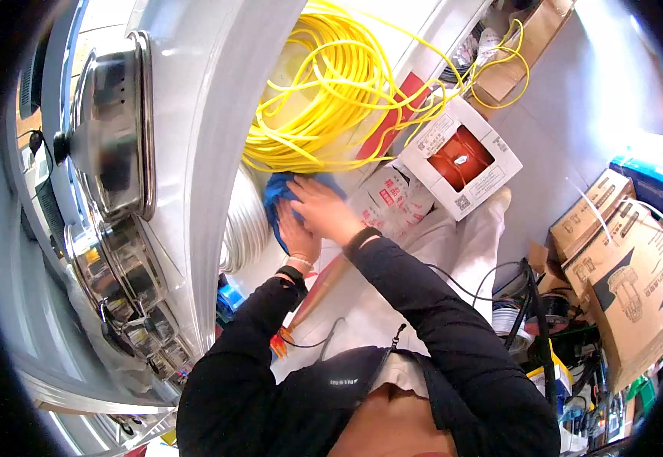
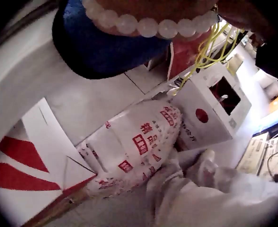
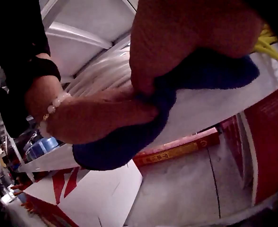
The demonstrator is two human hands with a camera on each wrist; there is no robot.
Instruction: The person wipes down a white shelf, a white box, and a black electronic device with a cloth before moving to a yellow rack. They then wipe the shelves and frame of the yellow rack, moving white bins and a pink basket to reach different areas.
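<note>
Right wrist view showed the blue cloth (image 3: 115, 149) drooping in two lobes at the white shelf edge (image 3: 200, 113); head view hid most behind hands. Cloth soft, rumpled, narrow mid-length, between white cable coil (image 1: 244, 228) and yellow cable coil (image 1: 362, 76). Left hand (image 1: 297, 236) fingers lay extended on it; right hand (image 1: 325, 212) touched it, grip couldn't be told. Floor (image 3: 176, 189) spread beyond the edge.
</note>
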